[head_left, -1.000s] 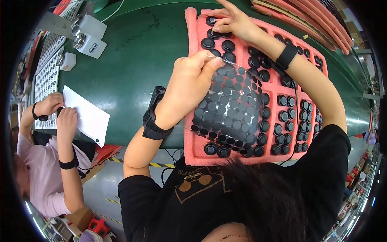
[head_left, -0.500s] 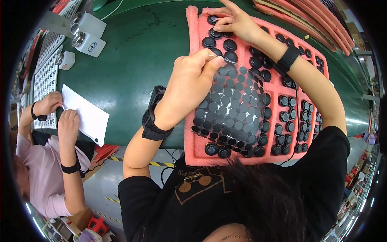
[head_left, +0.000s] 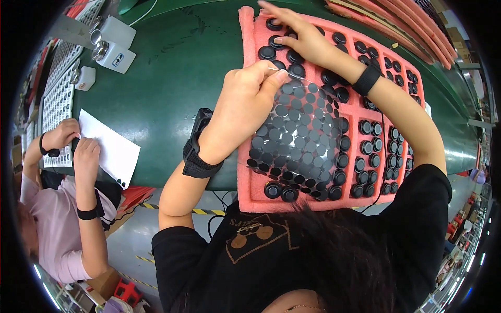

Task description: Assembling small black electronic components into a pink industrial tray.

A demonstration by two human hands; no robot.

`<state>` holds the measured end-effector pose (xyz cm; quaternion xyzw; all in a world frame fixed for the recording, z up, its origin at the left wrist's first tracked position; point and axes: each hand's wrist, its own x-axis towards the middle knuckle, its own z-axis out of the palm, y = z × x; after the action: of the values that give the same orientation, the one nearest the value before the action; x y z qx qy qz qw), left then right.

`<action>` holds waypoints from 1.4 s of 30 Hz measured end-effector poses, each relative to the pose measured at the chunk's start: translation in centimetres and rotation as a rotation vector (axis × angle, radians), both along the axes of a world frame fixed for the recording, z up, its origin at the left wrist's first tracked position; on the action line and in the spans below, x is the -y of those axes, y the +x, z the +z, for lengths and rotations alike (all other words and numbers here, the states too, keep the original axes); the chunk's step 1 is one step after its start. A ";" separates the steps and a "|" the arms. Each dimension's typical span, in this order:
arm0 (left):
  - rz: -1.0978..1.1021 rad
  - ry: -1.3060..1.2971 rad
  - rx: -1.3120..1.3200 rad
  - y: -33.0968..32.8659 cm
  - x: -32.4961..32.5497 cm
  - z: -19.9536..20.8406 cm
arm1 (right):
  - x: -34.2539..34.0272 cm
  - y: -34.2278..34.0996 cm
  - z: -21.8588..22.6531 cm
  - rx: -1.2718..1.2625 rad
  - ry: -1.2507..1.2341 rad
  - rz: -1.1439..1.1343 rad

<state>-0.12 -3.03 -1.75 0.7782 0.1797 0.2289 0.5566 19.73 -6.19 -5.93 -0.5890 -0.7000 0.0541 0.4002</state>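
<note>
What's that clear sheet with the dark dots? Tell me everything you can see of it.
The clear sheet looks like thin, glossy, flexible plastic, covered with many dark round dots. The left hand pinches it near its upper left corner. It bows, its near part curving downward, above the pink foam tray of black round parts. Whether it touches them is unclear.

The sheet [head_left: 297,130] is glossy, clear plastic. The tray [head_left: 247,39] looks like matt foam, the desk [head_left: 162,94] smooth and faintly shiny.
</note>
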 end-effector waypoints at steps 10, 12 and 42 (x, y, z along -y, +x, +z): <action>0.001 0.007 -0.043 0.0 -0.1 0.2 | 0.5 5.2 -0.9 -0.802 -0.398 -0.176; 0.001 0.004 -0.029 0.0 -0.2 0.1 | 0.6 5.3 -0.7 -0.765 -0.460 -0.147; -0.010 0.015 -0.049 0.0 -0.2 -0.1 | 1.3 5.3 -1.1 -0.715 -0.462 -0.108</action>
<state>-0.09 -2.82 -1.86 0.7887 0.1874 0.2084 0.5472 25.03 -7.54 -7.06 -0.6430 -0.4552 0.3890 0.4776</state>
